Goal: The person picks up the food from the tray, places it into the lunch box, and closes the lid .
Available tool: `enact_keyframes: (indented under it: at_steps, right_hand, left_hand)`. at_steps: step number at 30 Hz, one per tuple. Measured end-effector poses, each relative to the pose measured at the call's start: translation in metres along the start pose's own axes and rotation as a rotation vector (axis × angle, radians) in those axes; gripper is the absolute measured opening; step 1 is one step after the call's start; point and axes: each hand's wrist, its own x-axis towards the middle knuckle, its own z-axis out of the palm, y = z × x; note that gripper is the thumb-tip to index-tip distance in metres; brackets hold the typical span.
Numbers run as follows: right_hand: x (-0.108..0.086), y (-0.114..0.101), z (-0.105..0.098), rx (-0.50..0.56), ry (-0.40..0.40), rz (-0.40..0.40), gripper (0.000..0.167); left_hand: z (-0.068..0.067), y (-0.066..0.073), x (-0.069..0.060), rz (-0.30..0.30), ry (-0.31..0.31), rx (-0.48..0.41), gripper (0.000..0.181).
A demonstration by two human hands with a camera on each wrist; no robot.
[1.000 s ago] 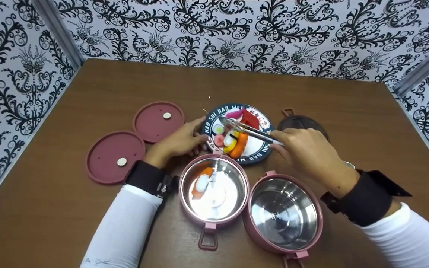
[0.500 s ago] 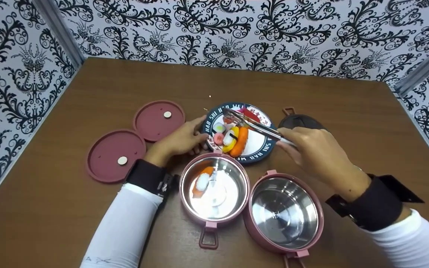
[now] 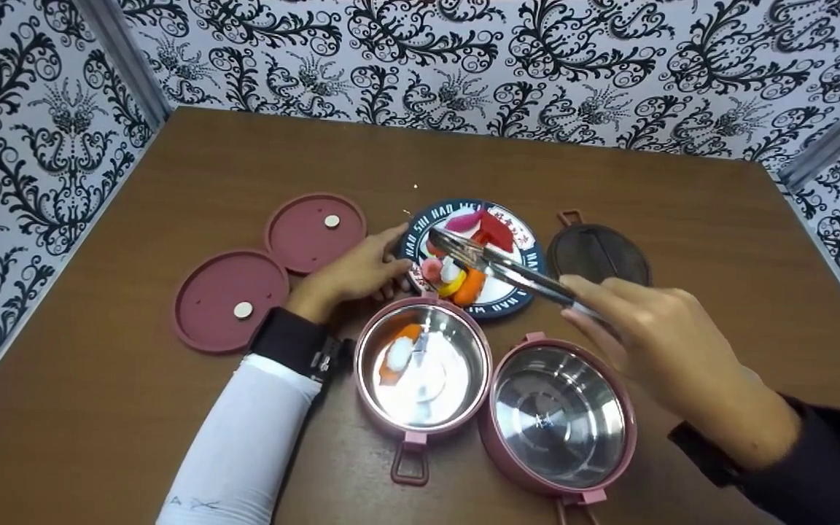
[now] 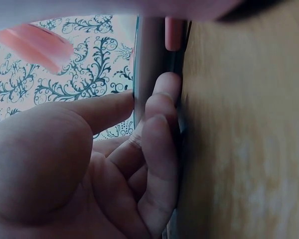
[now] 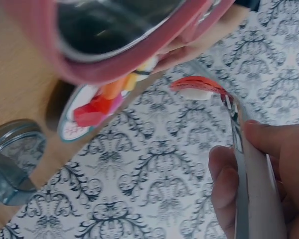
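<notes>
My right hand (image 3: 660, 335) grips metal tongs (image 3: 529, 277) above the plate's right side. The right wrist view shows a red-and-white toy sushi piece (image 5: 197, 84) between the tong tips. My left hand (image 3: 358, 270) pinches the left edge of the patterned plate (image 3: 499, 288), thumb on the rim and fingers curled beneath. Several toy foods lie on it, including an orange sausage-like piece (image 3: 469, 287), a pink round (image 3: 432, 269) and red pieces (image 3: 496, 232). Close in front stands a pink steel-lined pot (image 3: 438, 408) holding an orange-and-white sushi piece (image 3: 399, 354).
A second pink pot (image 3: 555, 437), its inside bare, touches the first on the right. Two pink round lids (image 3: 219, 335) lie at the left. Behind the right hand is a dark round item (image 3: 599, 255) with a looped handle. The right wrist view shows a shiny round container (image 5: 15, 159).
My right hand has moved right and toward me, drawing the tongs back and lifting them. My left hand has stayed at the plate.
</notes>
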Motion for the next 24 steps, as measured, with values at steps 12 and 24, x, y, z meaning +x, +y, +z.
enact_keyframes:
  at_steps: [12,24]
  right_hand:
    - [-0.031,-0.028,-0.017,-0.05,0.031,-0.06,0.044]
    - [-0.038,-0.042,-0.01,-0.07,-0.114,-0.066,0.049]
  left_hand:
    - [0.0,0.002,0.0,0.004,-0.002,0.012,0.068]
    - [0.001,0.001,0.001,-0.013,-0.004,0.023,0.067]
